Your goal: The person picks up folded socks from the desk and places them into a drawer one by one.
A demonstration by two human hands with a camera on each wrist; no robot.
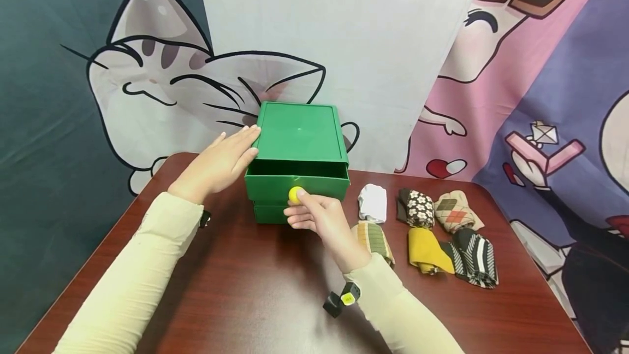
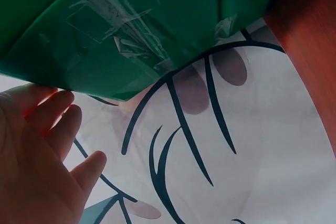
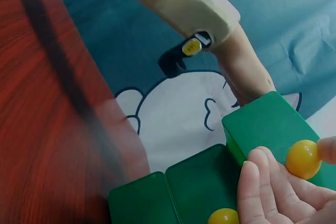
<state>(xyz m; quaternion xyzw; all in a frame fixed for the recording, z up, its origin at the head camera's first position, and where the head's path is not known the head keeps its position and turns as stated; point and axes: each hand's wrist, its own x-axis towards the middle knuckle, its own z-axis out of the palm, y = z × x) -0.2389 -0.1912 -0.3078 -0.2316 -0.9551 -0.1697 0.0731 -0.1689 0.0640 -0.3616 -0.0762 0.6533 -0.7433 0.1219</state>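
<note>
A green drawer box stands on the table, its top drawer pulled partway out. My right hand pinches that drawer's round yellow knob between thumb and forefinger. The right wrist view shows the same yellow knob and a second yellow knob on a lower drawer. With fingers extended, my left hand touches the box's upper left edge. In the left wrist view its fingers lie against the green side, which bears clear tape. The visible strip inside the drawer is dark.
Right of the box lie folded socks: a white pair, a green striped one, a floral one, a beige argyle one, a yellow one and a black striped one. A printed curtain hangs behind the table.
</note>
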